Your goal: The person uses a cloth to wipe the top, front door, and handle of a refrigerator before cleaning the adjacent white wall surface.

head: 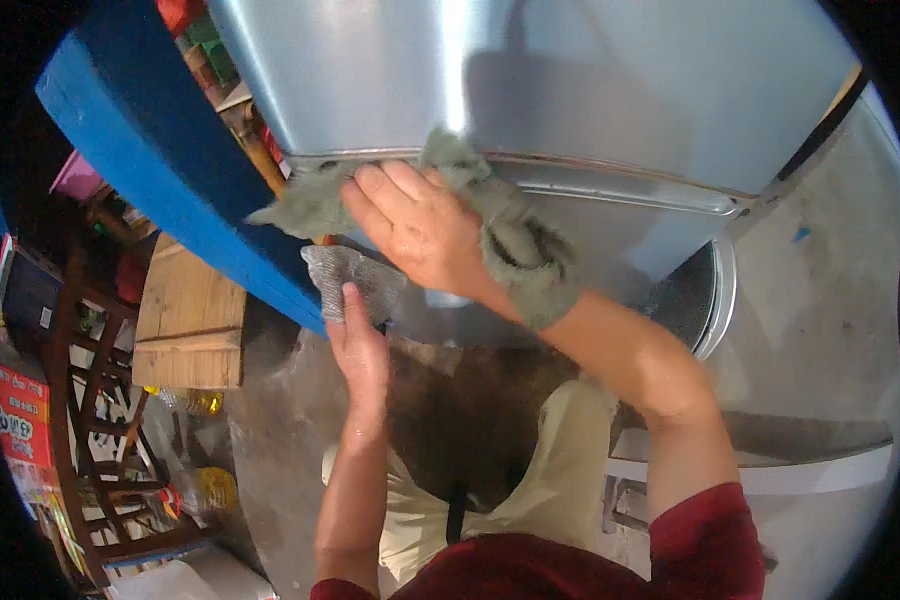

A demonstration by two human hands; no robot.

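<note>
My right hand [420, 225] presses a green-grey fluffy cloth [315, 199] against the seam below the upper door of a silver appliance [375, 82], which looks like a refrigerator. Part of the cloth trails back over my right wrist. Lower and to the left, my left hand [360, 337] grips a grey mesh cloth [360, 277], thumb on top. This cloth hangs just in front of the appliance's lower left side. A recessed metal strip [622, 191] runs along the seam to the right of my hand.
A blue panel [172, 187] slants along the appliance's left side. Beyond it stand a wooden stool [191, 315], a dark wooden rack [82, 420] and a plastic bottle with yellow contents [214, 487]. A round metal-rimmed object [716, 292] is at the lower right. Behind my right arm lies a white-edged tray-like piece [810, 469].
</note>
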